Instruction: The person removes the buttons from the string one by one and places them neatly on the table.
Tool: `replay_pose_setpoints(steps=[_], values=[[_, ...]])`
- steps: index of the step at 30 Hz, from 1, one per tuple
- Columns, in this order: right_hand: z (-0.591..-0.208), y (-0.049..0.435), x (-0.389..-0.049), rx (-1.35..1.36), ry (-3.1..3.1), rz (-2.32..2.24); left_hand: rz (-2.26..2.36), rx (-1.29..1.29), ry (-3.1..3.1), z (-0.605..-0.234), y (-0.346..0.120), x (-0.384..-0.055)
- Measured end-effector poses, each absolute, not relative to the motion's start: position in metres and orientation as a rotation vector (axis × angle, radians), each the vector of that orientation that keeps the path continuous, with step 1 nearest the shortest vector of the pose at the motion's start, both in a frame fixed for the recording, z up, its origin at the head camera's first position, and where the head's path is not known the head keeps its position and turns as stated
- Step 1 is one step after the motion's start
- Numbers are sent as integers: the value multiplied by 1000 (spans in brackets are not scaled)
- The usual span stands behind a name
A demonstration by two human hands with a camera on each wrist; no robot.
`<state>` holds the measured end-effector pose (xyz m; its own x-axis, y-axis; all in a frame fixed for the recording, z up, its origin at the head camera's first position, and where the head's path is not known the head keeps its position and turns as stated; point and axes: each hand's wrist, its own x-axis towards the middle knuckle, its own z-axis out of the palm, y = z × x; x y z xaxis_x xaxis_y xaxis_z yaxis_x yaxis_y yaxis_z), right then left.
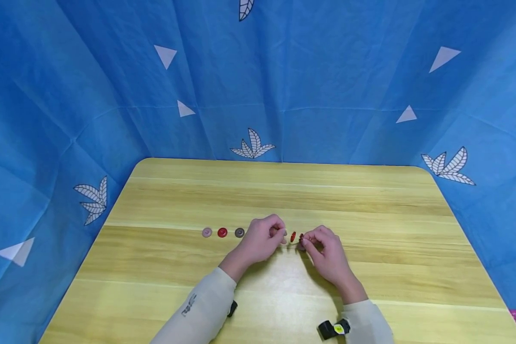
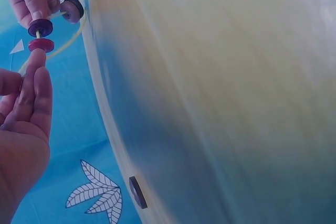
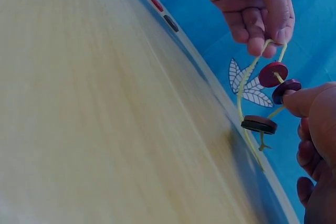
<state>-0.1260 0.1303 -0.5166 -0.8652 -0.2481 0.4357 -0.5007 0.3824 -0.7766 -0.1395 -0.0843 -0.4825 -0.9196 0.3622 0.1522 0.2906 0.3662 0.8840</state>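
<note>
A yellow string [image 3: 244, 85] runs through several round buttons and ends in a knot. My left hand [image 1: 262, 241] pinches the string between thumb and fingertips. Beside those fingertips a red button [image 3: 273, 74] hangs on the string. My right hand [image 1: 328, 255] pinches a dark purple button [image 3: 286, 92], threaded just past the red one. Lower on the string, by the knot, hangs a brown and black button or stacked pair [image 3: 259, 124]; I cannot tell which. In the left wrist view the red button [image 2: 41, 45] is right at a left fingertip.
Left of my hands, a pale pink button [image 1: 207, 232], a red button [image 1: 222, 232] and a grey button [image 1: 239, 232] lie in a row on the wooden table [image 1: 155, 267]. A blue patterned curtain [image 1: 318, 71] surrounds the back and sides.
</note>
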Motion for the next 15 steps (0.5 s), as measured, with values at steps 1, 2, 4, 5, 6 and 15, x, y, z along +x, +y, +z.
replay_pose_setpoints(steps=[1, 2, 4, 5, 6, 15], values=[[-512, 129, -124, 668, -2389, 1475, 1624, 616, 2546, -483, -84, -140], [-508, 127, -123, 673, -2382, 1478, 1622, 623, 2557, -484, -84, -140], [-502, 125, -120, 681, -2372, 1483, 1626, 628, 2570, -484, -84, -140], [-500, 125, -119, 684, -2367, 1484, 1630, 625, 2571, -484, -84, -140], [-500, 125, -119, 686, -2364, 1483, 1640, 622, 2569, -484, -84, -140], [-525, 133, -129, 677, -2402, 1491, 1785, 581, 2469, -483, -83, -138]])
